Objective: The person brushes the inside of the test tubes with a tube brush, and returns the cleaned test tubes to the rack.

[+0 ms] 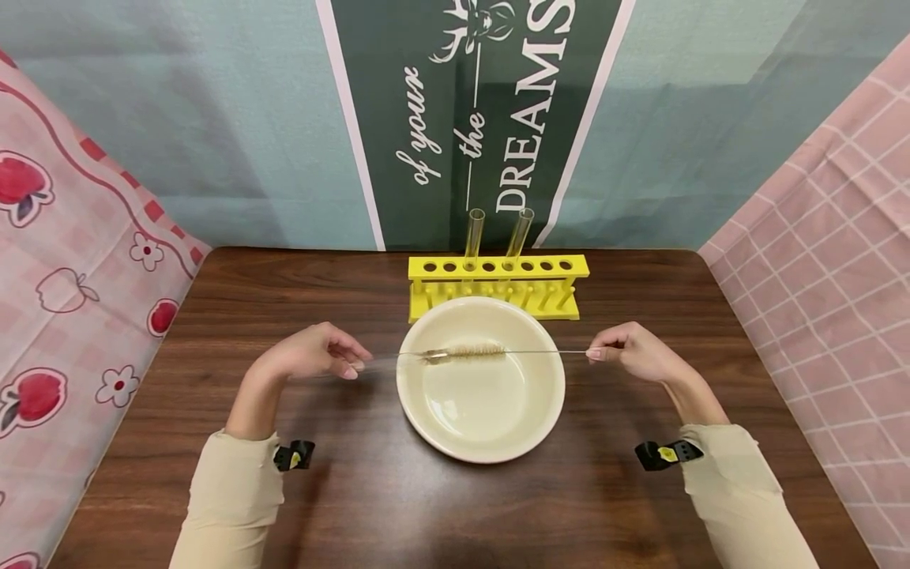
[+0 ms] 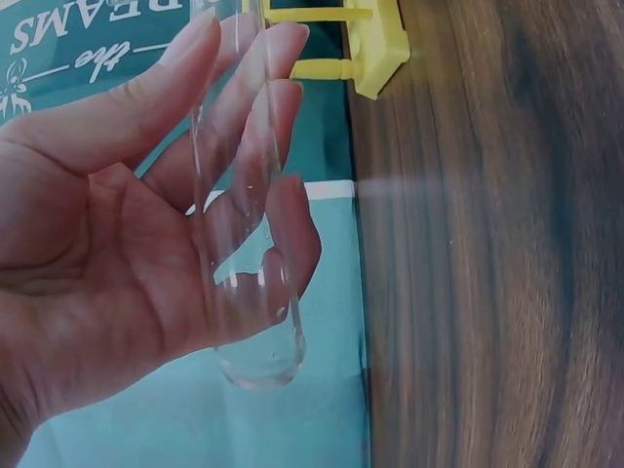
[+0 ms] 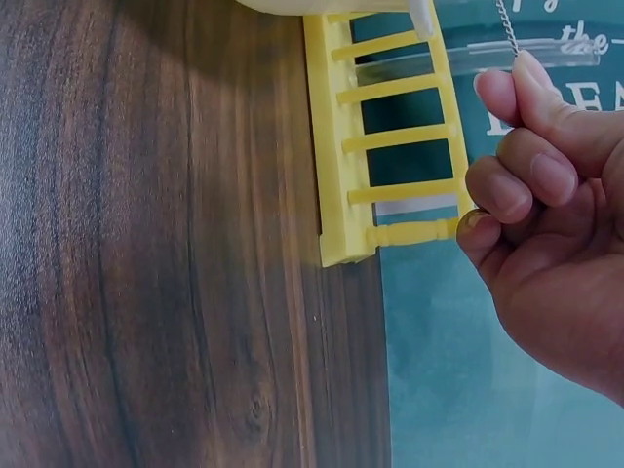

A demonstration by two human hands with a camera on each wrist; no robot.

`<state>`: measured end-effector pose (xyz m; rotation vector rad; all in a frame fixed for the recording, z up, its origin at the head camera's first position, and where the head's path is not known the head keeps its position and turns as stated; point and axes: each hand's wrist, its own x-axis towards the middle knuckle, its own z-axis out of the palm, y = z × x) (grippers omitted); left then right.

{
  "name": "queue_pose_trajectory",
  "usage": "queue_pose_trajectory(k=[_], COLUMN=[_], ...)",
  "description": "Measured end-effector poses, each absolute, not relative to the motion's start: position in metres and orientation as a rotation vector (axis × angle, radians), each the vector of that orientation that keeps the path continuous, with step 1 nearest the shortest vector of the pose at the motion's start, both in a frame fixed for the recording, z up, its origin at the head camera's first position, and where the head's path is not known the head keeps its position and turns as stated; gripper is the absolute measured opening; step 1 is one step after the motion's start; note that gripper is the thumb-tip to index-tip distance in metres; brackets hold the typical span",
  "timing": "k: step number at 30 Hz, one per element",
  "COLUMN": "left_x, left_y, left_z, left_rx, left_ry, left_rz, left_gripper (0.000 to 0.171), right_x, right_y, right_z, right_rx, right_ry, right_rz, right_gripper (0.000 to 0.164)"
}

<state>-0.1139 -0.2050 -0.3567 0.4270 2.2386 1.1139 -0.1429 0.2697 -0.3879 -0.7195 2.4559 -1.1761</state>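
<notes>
A clear glass test tube (image 2: 261,366) is held between the thumb and fingers of my left hand (image 1: 313,354), its rounded end near the palm. My right hand (image 1: 635,352) pinches the thin twisted wire handle (image 3: 507,27) of a test tube brush. The brush's pale bristles (image 1: 478,352) lie level over a cream bowl (image 1: 478,407), pointing left toward the tube. At the left end of the bristles the glass is faint; I cannot tell how far the tip sits inside the tube. Both hands are at either side of the bowl.
Behind the bowl stands a yellow test tube rack (image 1: 498,267) holding two upright glass tubes, one nearer the middle (image 1: 474,237) and one to its right (image 1: 520,237). Fabric covers the back wall and both sides of the dark wooden table (image 1: 398,514).
</notes>
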Motion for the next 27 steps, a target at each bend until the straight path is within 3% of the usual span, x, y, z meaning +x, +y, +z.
queue_pose_trajectory(k=[13,27], left_x=[-0.102,-0.105], left_y=[-0.231,-0.218], left_z=[-0.351,-0.348], left_rx=[0.356,0.263], left_ry=[2.399,2.646], left_rz=[1.138,1.187], left_gripper=[0.023,0.020], right_x=[-0.140,-0.136], right_y=[0.293,0.292], right_z=[-0.387,-0.387], right_rx=[-0.736,-0.691], right_ry=[2.507,2.514], right_rz=[-1.166,-1.161], right_gripper=[0.018,0.018])
